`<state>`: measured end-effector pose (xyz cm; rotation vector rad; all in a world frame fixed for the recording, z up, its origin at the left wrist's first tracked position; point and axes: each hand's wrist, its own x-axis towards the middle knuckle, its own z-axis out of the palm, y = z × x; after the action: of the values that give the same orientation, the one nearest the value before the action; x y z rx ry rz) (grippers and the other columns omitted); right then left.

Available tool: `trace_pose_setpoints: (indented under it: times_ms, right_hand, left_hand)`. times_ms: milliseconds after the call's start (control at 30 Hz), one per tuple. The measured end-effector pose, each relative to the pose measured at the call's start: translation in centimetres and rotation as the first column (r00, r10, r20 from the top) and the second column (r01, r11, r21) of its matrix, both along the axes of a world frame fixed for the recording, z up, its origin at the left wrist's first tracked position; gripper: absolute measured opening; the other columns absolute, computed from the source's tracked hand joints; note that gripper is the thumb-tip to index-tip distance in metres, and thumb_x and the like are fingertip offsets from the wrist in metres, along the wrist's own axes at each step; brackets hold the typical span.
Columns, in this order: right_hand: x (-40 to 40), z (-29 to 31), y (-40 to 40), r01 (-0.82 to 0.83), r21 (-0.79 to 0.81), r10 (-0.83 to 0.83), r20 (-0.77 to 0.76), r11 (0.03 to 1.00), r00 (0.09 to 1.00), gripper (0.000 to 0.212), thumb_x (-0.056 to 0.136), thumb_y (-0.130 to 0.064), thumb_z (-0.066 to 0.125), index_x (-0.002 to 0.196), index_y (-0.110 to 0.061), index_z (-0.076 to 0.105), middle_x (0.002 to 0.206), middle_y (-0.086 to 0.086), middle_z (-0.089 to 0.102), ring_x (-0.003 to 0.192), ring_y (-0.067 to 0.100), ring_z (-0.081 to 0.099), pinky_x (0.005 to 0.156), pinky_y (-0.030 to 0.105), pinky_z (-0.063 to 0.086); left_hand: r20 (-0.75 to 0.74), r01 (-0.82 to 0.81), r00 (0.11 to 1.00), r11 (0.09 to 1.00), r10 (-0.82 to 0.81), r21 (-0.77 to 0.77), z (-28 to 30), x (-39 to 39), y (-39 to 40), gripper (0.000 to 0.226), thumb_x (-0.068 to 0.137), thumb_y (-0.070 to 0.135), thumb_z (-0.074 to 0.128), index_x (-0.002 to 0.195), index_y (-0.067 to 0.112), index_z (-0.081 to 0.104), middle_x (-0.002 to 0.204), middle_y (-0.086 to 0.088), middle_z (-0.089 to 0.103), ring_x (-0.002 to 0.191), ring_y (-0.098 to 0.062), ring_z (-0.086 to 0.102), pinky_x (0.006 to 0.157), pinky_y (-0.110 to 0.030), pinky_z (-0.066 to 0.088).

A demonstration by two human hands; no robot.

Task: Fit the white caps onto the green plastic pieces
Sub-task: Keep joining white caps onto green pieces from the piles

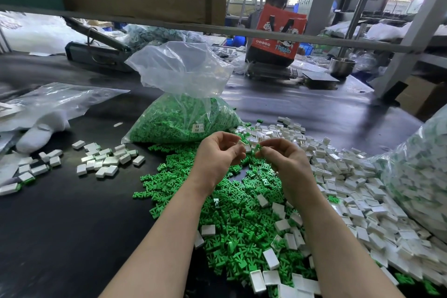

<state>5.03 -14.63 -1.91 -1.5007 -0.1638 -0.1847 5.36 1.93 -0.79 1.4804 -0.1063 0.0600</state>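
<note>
With my left hand [219, 152] pinching a white cap [242, 144] and my right hand [281, 155] pinching a green piece [257, 149] just at its 3 o'clock, above the counter's green heap [217, 191], misalignment could jam or drop either.

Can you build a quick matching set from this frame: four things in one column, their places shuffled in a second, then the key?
Things
1. clear bag of green pieces
2. loose white caps
3. capped pieces
4. orange bag

Places
A. heap on the table beside the right forearm
B. far across the table, in front of the seated person
C. standing just beyond both hands, top open
D. scattered on the table left of the left hand

Pairs: 1-C, 2-A, 3-D, 4-B
</note>
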Motion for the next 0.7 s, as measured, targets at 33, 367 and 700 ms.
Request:
trace_pose_setpoints:
  times_ms: [33,367,700]
  right_hand:
    - [-0.01,0.00,-0.01,-0.008,0.015,0.008,0.001,1.000,1.000,0.011,0.090,0.001,0.062,0.096,-0.007,0.067,0.085,0.003,0.071,0.082,0.015,0.070,0.075,0.019,0.054]
    - [-0.19,-0.05,0.03,-0.019,0.027,0.017,0.062,0.999,0.998,0.011,0.086,-0.006,0.069,0.095,-0.012,0.071,0.087,0.002,0.075,0.085,0.014,0.070,0.075,0.017,0.053]
    - [0.14,-0.32,0.39,-0.012,-0.084,0.021,0.103,0.996,0.994,0.010,0.083,-0.002,0.073,0.090,-0.010,0.073,0.088,0.005,0.075,0.086,0.019,0.072,0.076,0.021,0.055]
  left_hand:
    - [-0.005,-0.001,1.000,1.000,0.001,-0.003,-0.01,-0.02,-0.06,0.011,0.088,0.001,0.067,0.096,0.006,0.063,0.093,-0.017,0.071,0.072,-0.012,0.070,0.066,-0.019,0.055]
    - [-0.011,0.057,0.998,0.998,-0.057,-0.015,-0.03,-0.20,-0.08,0.008,0.083,0.005,0.073,0.088,0.010,0.071,0.079,-0.004,0.074,0.074,-0.013,0.072,0.070,-0.021,0.057]
    - [0.035,0.047,0.998,0.996,-0.050,0.077,-0.30,-0.06,0.03,0.011,0.082,0.003,0.074,0.093,0.003,0.073,0.079,-0.008,0.075,0.073,-0.013,0.072,0.070,-0.021,0.057]
